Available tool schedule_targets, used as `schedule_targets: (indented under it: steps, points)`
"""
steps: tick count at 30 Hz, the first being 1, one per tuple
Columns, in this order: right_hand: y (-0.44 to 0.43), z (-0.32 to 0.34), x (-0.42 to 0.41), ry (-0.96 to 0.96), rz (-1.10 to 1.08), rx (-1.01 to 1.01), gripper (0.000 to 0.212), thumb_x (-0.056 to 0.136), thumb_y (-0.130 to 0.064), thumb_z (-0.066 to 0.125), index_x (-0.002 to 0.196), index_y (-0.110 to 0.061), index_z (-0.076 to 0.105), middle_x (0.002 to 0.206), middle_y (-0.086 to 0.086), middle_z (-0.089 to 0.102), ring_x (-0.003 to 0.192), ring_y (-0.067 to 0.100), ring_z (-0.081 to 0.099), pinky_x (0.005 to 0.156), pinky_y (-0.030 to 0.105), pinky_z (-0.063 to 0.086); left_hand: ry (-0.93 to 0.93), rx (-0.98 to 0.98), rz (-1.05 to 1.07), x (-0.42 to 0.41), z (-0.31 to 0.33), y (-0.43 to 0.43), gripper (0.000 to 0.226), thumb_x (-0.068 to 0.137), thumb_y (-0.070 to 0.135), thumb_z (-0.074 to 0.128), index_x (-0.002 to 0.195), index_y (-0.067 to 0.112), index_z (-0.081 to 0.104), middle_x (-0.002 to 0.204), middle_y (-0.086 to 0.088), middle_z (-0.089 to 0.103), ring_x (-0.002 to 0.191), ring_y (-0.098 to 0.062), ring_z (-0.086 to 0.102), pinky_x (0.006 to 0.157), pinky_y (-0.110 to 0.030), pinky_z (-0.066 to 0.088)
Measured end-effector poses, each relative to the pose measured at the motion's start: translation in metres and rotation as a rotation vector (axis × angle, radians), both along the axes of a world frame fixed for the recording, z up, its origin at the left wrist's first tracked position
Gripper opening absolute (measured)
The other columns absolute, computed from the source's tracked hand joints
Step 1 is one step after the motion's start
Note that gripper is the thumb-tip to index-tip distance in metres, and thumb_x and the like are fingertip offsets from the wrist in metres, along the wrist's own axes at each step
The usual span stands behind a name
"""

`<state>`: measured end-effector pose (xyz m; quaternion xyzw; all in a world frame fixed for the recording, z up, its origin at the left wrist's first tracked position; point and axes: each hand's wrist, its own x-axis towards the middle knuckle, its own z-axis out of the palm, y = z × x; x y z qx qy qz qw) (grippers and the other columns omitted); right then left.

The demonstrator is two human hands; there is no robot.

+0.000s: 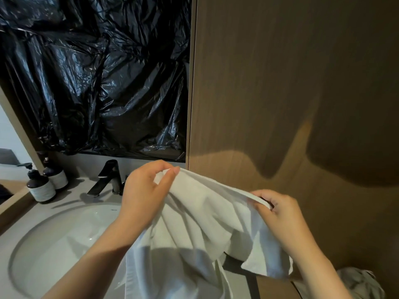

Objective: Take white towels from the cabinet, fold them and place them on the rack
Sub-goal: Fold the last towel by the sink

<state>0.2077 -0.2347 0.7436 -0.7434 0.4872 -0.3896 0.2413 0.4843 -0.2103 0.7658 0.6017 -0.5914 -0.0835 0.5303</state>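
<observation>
White towel is out of the cabinet and held up in the air in front of the person, above the right side of the sink basin and the counter's edge. The first step of the task looks done for this one.

At the far left two dark pump bottles stand on the counter. Behind the basin is a dark tap, under a crumpled black plastic sheet.

The left hand comes next. Its thumb and forefinger pinch the towel's upper edge at the highest point, and the other fingers curl behind the cloth. From there the held hem slopes down to the right, taut, to the right hand. That hand pinches the hem between thumb and curled fingers, close to a corner.

So the gripped edge runs across the view, upper left to lower right. The rest of the cloth drops from it in loose pleats toward the bottom of the frame. I judge the long axis to hang downward, but the lower end is cut off, so I cannot tell for sure. A loose flap dangles below the right wrist.

No clean fold shows yet, so the towel looks opened out rather than folded. Folding and setting it on the rack are both left. A dark bar shows under the cloth, and I cannot tell whether it is the rack.

A wooden panel fills the right side, with a heap of grey cloth in the bottom corner.
</observation>
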Motion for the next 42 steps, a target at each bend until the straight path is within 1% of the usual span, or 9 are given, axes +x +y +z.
schedule_targets:
  steps: [7,12,16,19,23,27,31,34,42]
  points:
    - [-0.008,0.025,0.009,-0.028,-0.033,-0.088,0.012,0.089,-0.035,0.062,0.082,-0.039,0.071,0.086,-0.025,0.069,0.087,-0.003,0.063,0.065,0.011,0.048,-0.027,0.065,0.157,0.007,-0.005,-0.014,0.019,0.092,0.033,0.062,0.076,0.026,0.066,0.047,0.015,0.052,0.047,-0.004,0.049,0.05,-0.025,0.029]
    - [-0.015,0.018,0.006,0.079,-0.173,-0.111,0.015,0.095,-0.028,0.058,0.087,-0.038,0.066,0.083,-0.024,0.065,0.084,-0.003,0.06,0.062,0.01,0.041,0.005,0.078,0.244,0.014,-0.006,-0.018,0.02,0.092,0.037,0.06,0.079,0.024,0.068,0.039,0.008,0.041,0.041,-0.007,0.042,0.048,-0.026,0.028]
    - [-0.015,0.019,0.003,-0.036,-0.108,-0.081,0.02,0.095,-0.02,0.059,0.088,-0.035,0.071,0.084,-0.023,0.069,0.088,-0.003,0.062,0.067,0.01,0.045,-0.114,0.154,0.247,0.018,-0.01,-0.016,0.02,0.094,0.035,0.058,0.099,0.02,0.071,0.083,0.003,0.069,0.071,-0.015,0.058,0.062,-0.028,0.037]
    - [-0.012,0.035,0.015,-0.079,0.002,-0.121,0.018,0.095,-0.024,0.058,0.09,-0.031,0.073,0.086,-0.023,0.069,0.088,-0.001,0.064,0.07,0.012,0.048,-0.226,0.116,0.166,0.009,-0.004,-0.01,0.037,0.091,0.038,0.063,0.124,0.024,0.064,0.127,0.005,0.061,0.109,-0.012,0.058,0.082,-0.022,0.04]
    - [-0.007,0.06,0.03,-0.071,0.097,-0.242,0.019,0.097,-0.022,0.055,0.087,-0.028,0.071,0.082,-0.016,0.068,0.083,0.003,0.064,0.066,0.009,0.045,-0.274,-0.031,-0.122,-0.023,0.012,0.0,0.047,0.085,0.051,0.062,0.127,0.031,0.062,0.124,0.021,0.056,0.109,0.012,0.047,0.09,0.002,0.031]
    - [0.0,0.075,0.033,-0.07,0.181,-0.275,0.02,0.098,-0.021,0.055,0.085,-0.028,0.068,0.081,-0.012,0.066,0.082,0.007,0.063,0.066,0.011,0.046,-0.146,0.03,-0.311,-0.041,0.016,-0.001,0.049,0.086,0.053,0.058,0.132,0.039,0.055,0.13,0.026,0.055,0.12,0.015,0.046,0.096,0.001,0.03]
    - [0.001,0.078,0.029,-0.063,0.202,-0.255,0.02,0.097,-0.019,0.057,0.084,-0.028,0.07,0.081,-0.014,0.068,0.083,0.007,0.064,0.067,0.01,0.045,-0.014,0.077,-0.449,-0.048,0.016,-0.004,0.031,0.091,0.031,0.062,0.122,0.034,0.063,0.11,0.025,0.067,0.109,0.01,0.056,0.09,-0.005,0.038]
    - [0.0,0.075,0.024,-0.061,0.18,-0.232,0.017,0.096,-0.02,0.059,0.087,-0.027,0.072,0.084,-0.017,0.07,0.087,0.005,0.065,0.07,0.012,0.048,0.013,0.066,-0.424,-0.05,0.018,-0.007,0.011,0.09,0.024,0.066,0.09,0.034,0.071,0.085,0.022,0.067,0.086,0.003,0.061,0.074,-0.007,0.039]
    - [-0.017,0.051,-0.015,0.13,-0.022,-0.072,0.017,0.095,-0.026,0.059,0.098,-0.039,0.07,0.091,-0.027,0.066,0.093,-0.009,0.059,0.071,0.011,0.048,0.025,-0.095,-0.196,-0.034,0.037,-0.025,0.013,0.085,0.034,0.059,0.075,0.03,0.066,0.08,0.015,0.066,0.082,0.002,0.06,0.073,-0.011,0.041]
